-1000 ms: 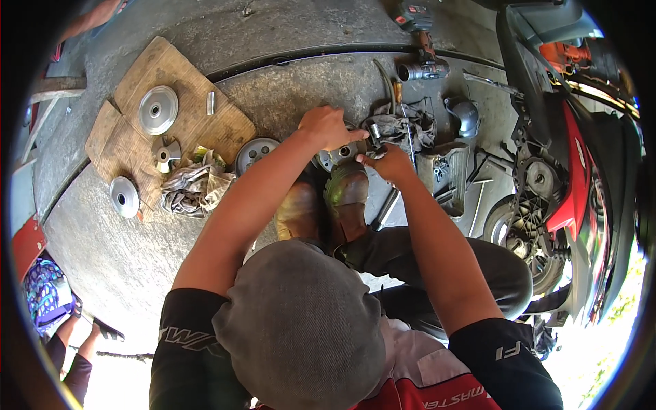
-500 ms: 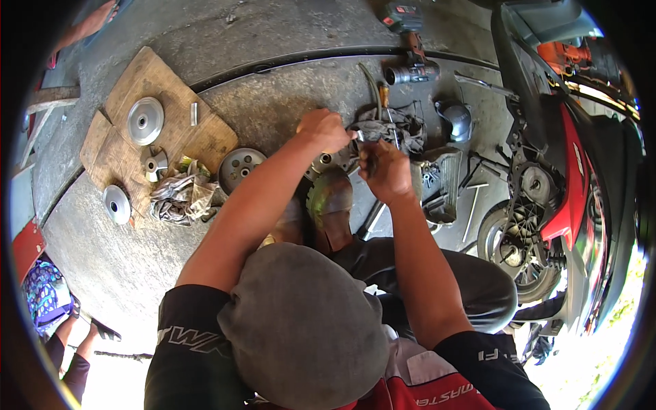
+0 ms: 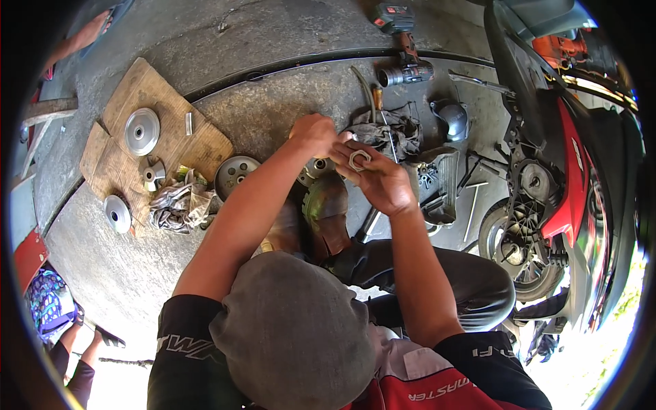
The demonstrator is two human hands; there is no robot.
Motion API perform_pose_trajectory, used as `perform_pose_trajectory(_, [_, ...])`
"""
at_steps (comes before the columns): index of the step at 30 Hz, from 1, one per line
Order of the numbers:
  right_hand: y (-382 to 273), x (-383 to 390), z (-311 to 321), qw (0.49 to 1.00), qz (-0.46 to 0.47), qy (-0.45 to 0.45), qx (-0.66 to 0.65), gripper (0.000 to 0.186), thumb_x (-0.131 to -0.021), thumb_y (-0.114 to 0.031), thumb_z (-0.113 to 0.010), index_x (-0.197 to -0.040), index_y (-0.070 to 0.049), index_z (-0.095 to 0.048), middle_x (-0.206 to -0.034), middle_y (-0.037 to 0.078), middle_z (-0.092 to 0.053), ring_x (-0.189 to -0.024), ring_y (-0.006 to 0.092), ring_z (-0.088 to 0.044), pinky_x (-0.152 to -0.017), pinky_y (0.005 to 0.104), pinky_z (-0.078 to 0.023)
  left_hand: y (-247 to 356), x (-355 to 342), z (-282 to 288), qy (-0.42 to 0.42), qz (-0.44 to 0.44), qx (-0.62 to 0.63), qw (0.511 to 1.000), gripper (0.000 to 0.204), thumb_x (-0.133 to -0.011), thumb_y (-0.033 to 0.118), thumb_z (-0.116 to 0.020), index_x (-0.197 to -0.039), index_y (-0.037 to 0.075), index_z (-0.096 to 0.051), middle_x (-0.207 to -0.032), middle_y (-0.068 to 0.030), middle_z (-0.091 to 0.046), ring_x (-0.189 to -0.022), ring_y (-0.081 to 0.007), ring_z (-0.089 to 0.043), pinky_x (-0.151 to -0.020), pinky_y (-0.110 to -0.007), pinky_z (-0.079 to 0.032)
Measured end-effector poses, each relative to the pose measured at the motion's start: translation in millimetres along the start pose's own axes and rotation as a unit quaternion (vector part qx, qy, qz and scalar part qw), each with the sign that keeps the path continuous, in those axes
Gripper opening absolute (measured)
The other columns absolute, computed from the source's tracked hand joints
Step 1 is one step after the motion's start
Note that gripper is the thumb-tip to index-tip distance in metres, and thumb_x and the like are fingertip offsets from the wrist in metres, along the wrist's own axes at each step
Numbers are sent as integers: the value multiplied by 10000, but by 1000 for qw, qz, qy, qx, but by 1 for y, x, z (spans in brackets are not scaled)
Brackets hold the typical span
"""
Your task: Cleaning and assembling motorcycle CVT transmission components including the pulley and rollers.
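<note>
A large silver hex nut (image 3: 359, 160) lies across the fingers of my right hand (image 3: 386, 184), which is turned palm up with the thumb against the nut. Close by on the left, my left hand (image 3: 314, 134) is curled with its back upward. Its fingertips meet the right hand's fingers, and whatever it may hold is hidden. Below both hands, a round metal part with a central hub (image 3: 319, 164) sits by the toe of my shoe (image 3: 326, 198), partly covered. Left of it, behind my forearm, is a metal disc with holes (image 3: 232, 171).
On the left, flattened cardboard (image 3: 181, 130) carries a pulley disc (image 3: 142, 131), a flanged metal part (image 3: 154, 174) and a crumpled rag (image 3: 181, 205). A cordless power tool (image 3: 406, 68), a grey cloth (image 3: 389, 130) and a metal tray (image 3: 444, 184) lie ahead right. A red motorcycle (image 3: 564, 184) stands right.
My right hand has rolled from knuckles up to palm up, bringing the hex nut into sight. My left hand has shifted slightly, staying beside it.
</note>
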State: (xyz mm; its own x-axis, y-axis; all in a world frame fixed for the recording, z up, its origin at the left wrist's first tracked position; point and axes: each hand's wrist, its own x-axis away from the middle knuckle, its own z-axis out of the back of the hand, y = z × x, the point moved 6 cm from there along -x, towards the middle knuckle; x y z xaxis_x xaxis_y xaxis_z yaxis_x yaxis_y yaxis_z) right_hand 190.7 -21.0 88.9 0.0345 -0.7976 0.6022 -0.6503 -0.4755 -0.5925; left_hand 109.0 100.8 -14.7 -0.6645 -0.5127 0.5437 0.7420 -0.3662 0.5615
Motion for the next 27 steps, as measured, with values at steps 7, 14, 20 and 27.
perform_pose_trajectory(7, [8,4,5,731,90,229,636,249,-960,-97,-682,-1203,-54,-716,-1096,184,-733,-950,362,-726,-781,429,-578,0,7,8,-12,13,9,1000,702,-994,653,-531,-1052,4,-791,-1104,-235,-755,-1087,-413,-715,-966,-472,-563])
perform_pose_trajectory(14, [48,0,-34,626,323,250,664,426,-895,-153,-768,-1287,-11,-680,-1100,204,-696,-996,389,-674,-871,465,-549,-2,-3,3,-20,11,4,1000,680,-1012,675,-468,-1045,86,-807,-1083,-187,-762,-1104,-382,-706,-957,-480,-559])
perform_pose_trajectory(20, [56,6,-20,689,298,222,622,511,-812,-138,-842,-1269,14,-669,-1184,205,-698,-1073,393,-669,-945,453,-545,4,6,13,-32,22,20,999,682,-1002,644,-523,-1107,22,-781,-1141,-226,-750,-1116,-393,-711,-975,-462,-561])
perform_pose_trajectory(27, [45,0,-28,724,241,264,590,473,-721,-119,-902,-1131,-5,-693,-1070,180,-694,-958,389,-693,-851,460,-565,-2,0,5,-3,7,7,1000,693,-1008,667,-483,-1012,54,-808,-1061,-213,-760,-1075,-402,-713,-953,-482,-556])
